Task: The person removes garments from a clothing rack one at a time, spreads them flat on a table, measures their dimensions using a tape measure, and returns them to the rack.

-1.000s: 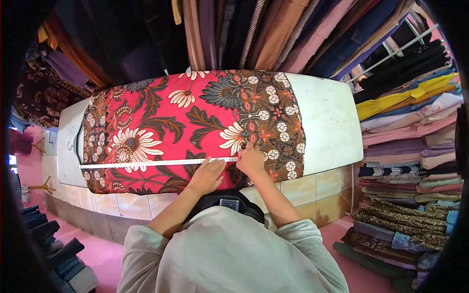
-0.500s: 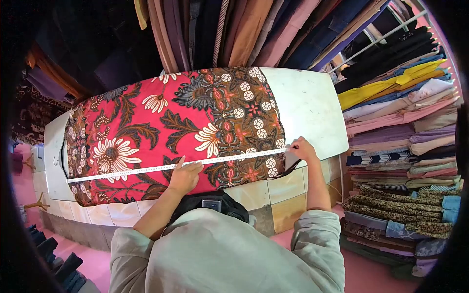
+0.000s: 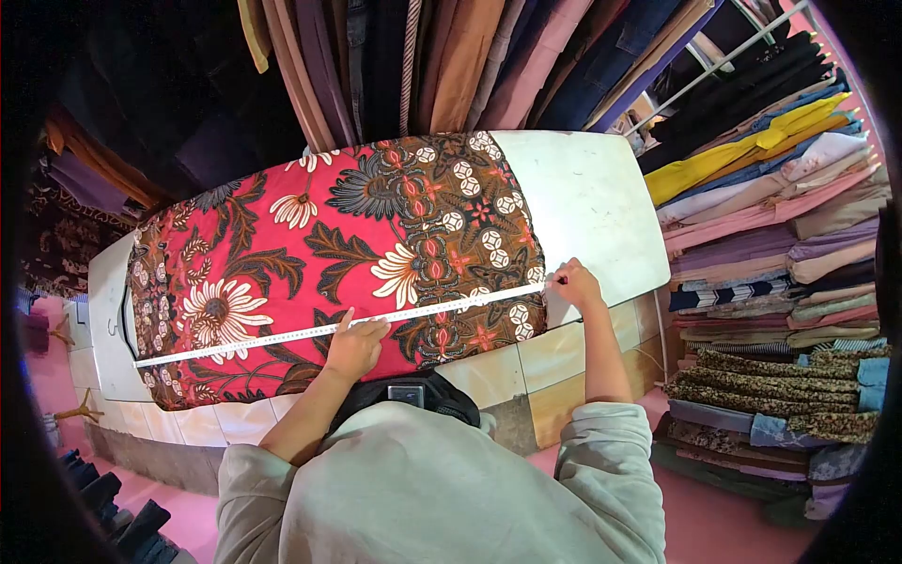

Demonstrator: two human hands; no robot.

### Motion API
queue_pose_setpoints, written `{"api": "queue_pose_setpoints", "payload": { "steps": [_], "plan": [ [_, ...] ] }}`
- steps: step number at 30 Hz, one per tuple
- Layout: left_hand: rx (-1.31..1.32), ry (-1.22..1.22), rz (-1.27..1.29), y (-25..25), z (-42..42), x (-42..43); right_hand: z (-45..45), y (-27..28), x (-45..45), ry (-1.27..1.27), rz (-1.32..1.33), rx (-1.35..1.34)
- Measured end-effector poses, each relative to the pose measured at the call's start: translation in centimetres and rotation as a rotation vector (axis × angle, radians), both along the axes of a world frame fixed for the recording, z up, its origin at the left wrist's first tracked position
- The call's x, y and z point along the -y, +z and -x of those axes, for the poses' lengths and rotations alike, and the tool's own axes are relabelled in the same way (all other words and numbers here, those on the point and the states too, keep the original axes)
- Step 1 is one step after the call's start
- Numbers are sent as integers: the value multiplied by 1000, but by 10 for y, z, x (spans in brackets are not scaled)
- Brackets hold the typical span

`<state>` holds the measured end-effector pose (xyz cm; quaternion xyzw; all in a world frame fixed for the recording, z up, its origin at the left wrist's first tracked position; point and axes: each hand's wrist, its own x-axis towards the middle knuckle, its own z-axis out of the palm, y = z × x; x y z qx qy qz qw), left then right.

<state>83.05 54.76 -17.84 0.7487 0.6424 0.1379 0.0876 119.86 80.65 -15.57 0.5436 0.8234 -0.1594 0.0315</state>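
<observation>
A red and brown floral patterned cloth (image 3: 310,246) lies spread over a white board-like table (image 3: 601,207). Across its lower part a white measuring tape (image 3: 442,306) runs taut from the left edge to the right edge. My left hand (image 3: 357,346) rests on the cloth against the tape near the middle, with fingers apart. At the cloth's right edge my right hand (image 3: 573,284) pinches the tape's end. Part of a dark hanger (image 3: 126,315) shows at the cloth's left edge.
Hanging clothes (image 3: 460,66) line the far side of the table. Folded garments (image 3: 770,282) are stacked along the right side, with a yellow piece (image 3: 752,155) among them. More dark folded clothes (image 3: 113,508) are at the lower left.
My right hand has moved right from the middle of the cloth to its right edge, drawing the tape along. My left hand stays on the tape. The view has shifted and turned slightly.
</observation>
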Motion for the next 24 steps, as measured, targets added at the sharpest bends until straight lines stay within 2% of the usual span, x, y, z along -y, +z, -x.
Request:
{"api": "queue_pose_setpoints", "payload": {
  "steps": [10,12,13,15,17,20,23,24],
  "plan": [
    [54,37,14,3,-1,1,7,13,5,-9,-59,104],
    [98,51,104,11,0,0,14,38,7,78,159,68],
    [90,69,93,13,1,1,23,46,12,96,147,60],
    [42,18,73,12,3,7,40,52,30,239,180,-242],
    [19,-9,54,-2,9,16,69,32,52,262,180,-566],
    [54,-18,39,-2,17,29,121,20,90,322,150,-610],
    [-60,79,-5,6,30,54,149,-12,108,378,115,-678],
    [-81,259,9,5,33,66,153,-16,114,382,119,-690]
  ]
}}
